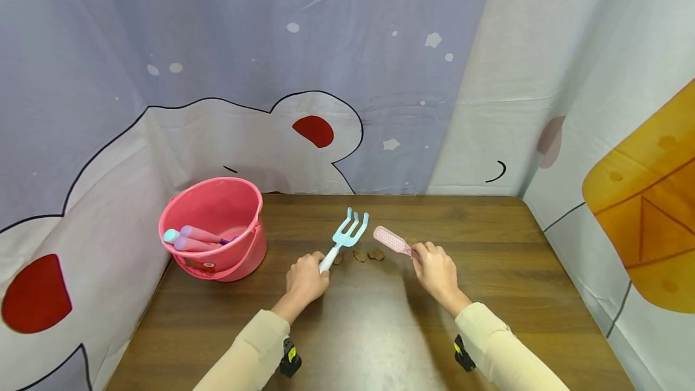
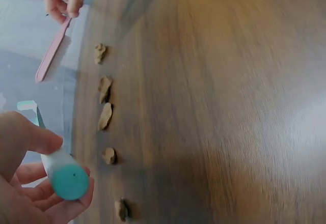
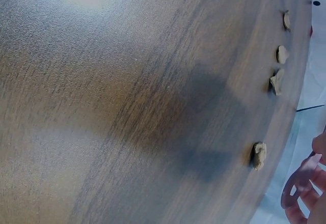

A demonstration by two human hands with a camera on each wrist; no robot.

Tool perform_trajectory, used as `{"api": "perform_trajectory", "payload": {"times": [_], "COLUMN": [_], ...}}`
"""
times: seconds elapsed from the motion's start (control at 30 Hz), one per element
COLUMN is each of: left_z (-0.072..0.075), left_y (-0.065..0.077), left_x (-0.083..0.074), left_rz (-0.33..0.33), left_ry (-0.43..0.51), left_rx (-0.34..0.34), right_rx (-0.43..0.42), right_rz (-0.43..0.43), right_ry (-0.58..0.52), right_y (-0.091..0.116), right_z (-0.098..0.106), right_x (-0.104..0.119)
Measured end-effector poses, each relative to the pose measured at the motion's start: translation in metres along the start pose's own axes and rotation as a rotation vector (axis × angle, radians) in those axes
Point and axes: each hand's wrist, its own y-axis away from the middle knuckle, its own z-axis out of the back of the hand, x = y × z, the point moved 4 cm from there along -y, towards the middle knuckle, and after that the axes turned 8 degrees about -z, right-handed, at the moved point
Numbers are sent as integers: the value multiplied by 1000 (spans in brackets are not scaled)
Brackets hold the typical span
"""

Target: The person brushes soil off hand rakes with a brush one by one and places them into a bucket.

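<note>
My left hand [image 1: 306, 279] grips the white handle of a light blue three-pronged hand fork [image 1: 350, 234], its tines pointing away from me. In the left wrist view, the handle's round teal end [image 2: 70, 182] faces the camera. My right hand [image 1: 437, 269] holds a pink tool [image 1: 391, 239] with a long, flat, textured head, angled toward the fork. The right wrist view shows a loop at its handle end [image 3: 291, 193]. Several small brown lumps [image 2: 105, 116] lie in a row on the table between and below the two tools.
A pink bucket [image 1: 254, 261] stands at the back left of the wooden table [image 1: 488, 240], with several pink, purple and teal handles [image 1: 198, 234] leaning inside. A printed cloth [image 1: 380, 77] hangs behind the table and along its sides.
</note>
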Motion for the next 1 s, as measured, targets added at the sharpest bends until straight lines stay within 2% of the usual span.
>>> {"api": "perform_trajectory", "payload": {"times": [0.1, 0.27, 0.33, 0.5, 0.6, 0.7, 0.87, 1.0], "left_z": [-1, -6, -11, -26, -33, -38, -44, -47], "left_y": [0, -2, -2, 0, 3, 5, 7, 8], "left_x": [0, -1, -2, -4, -6, -8, -11, -14], "left_rz": [32, 32, 50, 179, 241, 266, 269, 275], "left_ry": [99, 289, 418, 850, 1051, 1185, 1368, 1476], "left_rx": [10, 12, 37, 156, 209, 252, 310, 347], "right_rx": [0, -6, -13, -32, -35, -31, -35, -47], "right_rz": [-23, -41, -44, -44, -49, -64, -68, -47], "right_ry": [-12, -34, -45, -69, -80, -91, -131, -180], "right_y": [-1, -2, -2, -3, -4, -5, -7, -8], "right_z": [1, 2, 2, 2, 3, 3, 4, 5], "right_x": [-2, -2, -1, 1, 2, 4, 9, 16]}}
